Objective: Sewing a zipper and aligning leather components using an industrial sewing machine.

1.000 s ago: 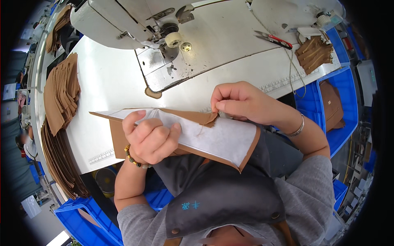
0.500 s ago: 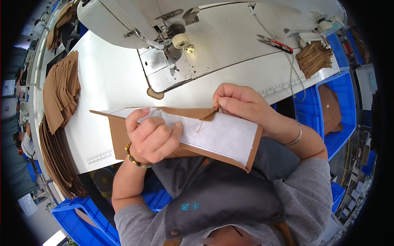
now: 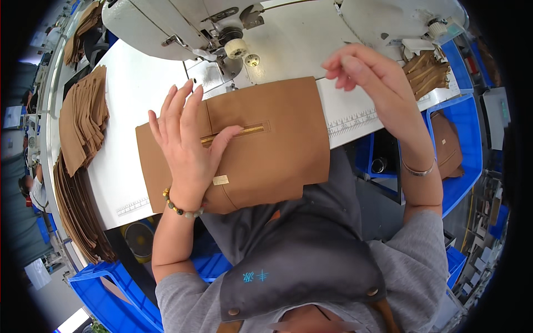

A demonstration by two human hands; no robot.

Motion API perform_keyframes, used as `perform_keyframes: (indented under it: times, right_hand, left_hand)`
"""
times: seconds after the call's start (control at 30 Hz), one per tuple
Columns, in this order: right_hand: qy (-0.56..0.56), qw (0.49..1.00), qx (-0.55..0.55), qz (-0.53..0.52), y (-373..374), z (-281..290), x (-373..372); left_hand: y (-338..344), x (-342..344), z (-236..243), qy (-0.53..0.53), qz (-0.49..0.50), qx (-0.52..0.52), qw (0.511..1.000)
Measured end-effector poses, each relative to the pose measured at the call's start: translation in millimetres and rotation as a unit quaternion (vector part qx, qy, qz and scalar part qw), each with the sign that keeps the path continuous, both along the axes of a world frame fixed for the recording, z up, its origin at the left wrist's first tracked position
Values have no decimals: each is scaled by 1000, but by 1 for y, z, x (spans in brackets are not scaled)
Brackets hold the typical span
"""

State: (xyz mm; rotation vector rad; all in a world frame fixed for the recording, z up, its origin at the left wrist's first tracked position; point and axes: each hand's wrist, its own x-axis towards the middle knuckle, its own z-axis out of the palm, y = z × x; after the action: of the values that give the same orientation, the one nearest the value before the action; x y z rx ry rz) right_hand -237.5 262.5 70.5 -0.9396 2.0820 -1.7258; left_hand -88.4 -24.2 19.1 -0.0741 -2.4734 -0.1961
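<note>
A flat brown panel (image 3: 272, 161), fabric or leather, lies face up over the table's front edge, partly below the machine head. A gold-toothed zipper (image 3: 252, 130) runs across it, partly hidden by my left hand (image 3: 186, 136). That hand rests on the panel with its fingers stretched out and thumb over the zipper. A small pale label (image 3: 220, 180) sits near its wrist. My right hand (image 3: 375, 77) is raised above the table, to the right of the panel, fingers curled in toward the thumb. Whatever those fingers hold, if anything, is hidden.
The sewing machine (image 3: 161, 28) stands at the far side of the white table (image 3: 125, 183). Stacks of brown pieces (image 3: 83, 122) line the left, with small brown strips (image 3: 426, 75) at far right. A blue bin (image 3: 466, 183) holding brown pieces stands lower right, another blue bin (image 3: 105, 288) lower left.
The panel has been turned from its white-lined side to its brown zipper side and laid down flat. My right hand has left it, moving up and right; the red-handled snips there no longer show.
</note>
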Motion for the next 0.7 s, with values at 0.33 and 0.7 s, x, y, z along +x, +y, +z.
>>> perform_keyframes:
  times: [0.33, 0.7]
  right_hand:
    - [259, 933, 247, 27, -98, -37, 3]
    - [309, 883, 72, -346, 122, -1, 62]
  left_hand:
    - [2, 3, 10, 40, -38, -2, 998]
    - [-55, 53, 30, 194, -9, -65, 979]
